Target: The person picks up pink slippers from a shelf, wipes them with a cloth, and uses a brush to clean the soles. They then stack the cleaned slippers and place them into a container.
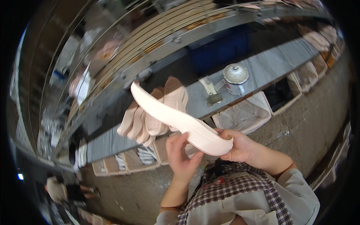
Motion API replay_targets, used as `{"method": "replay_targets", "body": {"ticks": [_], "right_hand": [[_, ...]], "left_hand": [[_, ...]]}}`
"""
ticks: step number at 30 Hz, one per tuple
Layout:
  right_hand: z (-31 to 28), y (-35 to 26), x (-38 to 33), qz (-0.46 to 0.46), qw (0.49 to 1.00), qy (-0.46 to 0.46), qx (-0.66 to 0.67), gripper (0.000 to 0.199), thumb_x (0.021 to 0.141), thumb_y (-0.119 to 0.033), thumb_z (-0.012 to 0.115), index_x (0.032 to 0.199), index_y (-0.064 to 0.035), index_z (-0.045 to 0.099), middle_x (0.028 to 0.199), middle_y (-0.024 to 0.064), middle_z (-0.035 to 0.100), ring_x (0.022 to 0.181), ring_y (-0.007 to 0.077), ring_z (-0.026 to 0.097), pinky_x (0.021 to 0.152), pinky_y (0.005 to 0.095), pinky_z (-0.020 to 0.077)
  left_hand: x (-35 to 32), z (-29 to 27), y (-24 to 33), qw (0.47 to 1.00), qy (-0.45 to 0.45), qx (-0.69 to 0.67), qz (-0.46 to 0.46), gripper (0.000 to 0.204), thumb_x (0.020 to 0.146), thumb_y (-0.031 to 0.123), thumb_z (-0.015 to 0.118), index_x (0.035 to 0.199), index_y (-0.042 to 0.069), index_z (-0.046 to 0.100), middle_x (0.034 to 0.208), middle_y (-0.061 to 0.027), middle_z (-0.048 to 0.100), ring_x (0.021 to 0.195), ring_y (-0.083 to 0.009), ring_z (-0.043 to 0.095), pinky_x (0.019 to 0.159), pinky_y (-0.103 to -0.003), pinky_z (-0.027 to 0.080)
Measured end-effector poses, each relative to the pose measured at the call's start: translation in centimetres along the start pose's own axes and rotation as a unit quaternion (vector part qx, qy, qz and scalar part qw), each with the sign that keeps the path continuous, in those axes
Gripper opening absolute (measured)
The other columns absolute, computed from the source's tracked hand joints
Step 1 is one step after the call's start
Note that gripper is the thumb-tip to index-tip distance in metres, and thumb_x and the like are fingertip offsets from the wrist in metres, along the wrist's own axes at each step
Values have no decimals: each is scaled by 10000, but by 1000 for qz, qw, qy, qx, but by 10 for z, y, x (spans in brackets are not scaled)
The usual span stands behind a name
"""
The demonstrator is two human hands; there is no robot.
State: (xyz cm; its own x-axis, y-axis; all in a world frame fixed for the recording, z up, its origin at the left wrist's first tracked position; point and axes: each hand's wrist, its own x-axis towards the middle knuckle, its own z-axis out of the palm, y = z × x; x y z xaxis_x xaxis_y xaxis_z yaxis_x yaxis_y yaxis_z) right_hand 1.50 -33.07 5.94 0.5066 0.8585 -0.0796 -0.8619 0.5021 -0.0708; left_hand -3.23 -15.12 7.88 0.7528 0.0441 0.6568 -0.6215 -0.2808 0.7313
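One pale pink shoe sole [168, 115] is up in the air, held by two hands. It is long and smooth, with a bend along its length. The end near the body is wide and round, and the far end gets thin and curls to a small tip. The right hand [237, 146] is closed around the wide end. The left hand [179, 153] holds the side edge with its thumb and fingertips. From both hands, the sole sticks out up and to the left, above a pile of pink soles [129, 119] on the grey tabletop [264, 73].

A white mug [234, 88] with a lid stands on the tabletop too, so its inside is hidden. Pale bins sit along the near side. One bin [258, 122] has a see-through plastic bag in it. The next bin [296, 83] on the right has something black inside. On the left, another bin [141, 167] holds white striped things, too blurry to name.
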Motion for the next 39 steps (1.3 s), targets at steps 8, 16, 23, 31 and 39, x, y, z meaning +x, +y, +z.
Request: {"method": "replay_targets", "body": {"ticks": [8, 16, 23, 31, 39], "right_hand": [[18, 22, 3, 52, 993, 28, -98, 421, 896, -120, 479, 1297, -24, 392, 996, 118, 621, 675, 182, 662, 470, 285, 563], [23, 27, 1, 88, 982, 34, -163, 392, 887, -132, 502, 1256, -27, 419, 973, 99, 615, 685, 166, 655, 482, 269, 556], [28, 37, -3, 89, 977, 45, -188, 386, 872, -124, 526, 1235, -28, 438, 986, 99, 611, 705, 174, 657, 485, 268, 552], [29, 49, -4, 73, 971, 45, -222, 386, 863, -120, 534, 1227, -21, 449, 995, 105, 610, 730, 176, 657, 493, 275, 554], [27, 53, 1, 89, 971, 74, -207, 393, 868, -120, 524, 1236, -17, 431, 992, 111, 609, 727, 177, 657, 501, 276, 564]], "left_hand": [[-35, -9, 32, 993, 109, -36, -2, 532, 798, 122, 663, 1247, -30, 422, 1082, -110, 454, 1008, -186, 476, 829, -294, 427], [-54, -4, 73, 981, 131, -84, -115, 507, 844, 60, 556, 1279, -22, 309, 748, -132, 640, 524, -124, 556, 509, -199, 453], [-56, 0, 93, 962, 164, -128, -174, 477, 850, 16, 504, 1276, -18, 291, 791, -160, 643, 535, -123, 562, 441, -194, 449], [-64, -14, 102, 961, 142, -150, -185, 416, 852, -64, 464, 1224, -2, 288, 833, -163, 634, 615, -132, 603, 485, -194, 490], [-63, -12, 102, 957, 167, -146, -185, 346, 847, -44, 471, 1146, 9, 306, 785, -163, 624, 547, -129, 571, 454, -199, 469]]}}
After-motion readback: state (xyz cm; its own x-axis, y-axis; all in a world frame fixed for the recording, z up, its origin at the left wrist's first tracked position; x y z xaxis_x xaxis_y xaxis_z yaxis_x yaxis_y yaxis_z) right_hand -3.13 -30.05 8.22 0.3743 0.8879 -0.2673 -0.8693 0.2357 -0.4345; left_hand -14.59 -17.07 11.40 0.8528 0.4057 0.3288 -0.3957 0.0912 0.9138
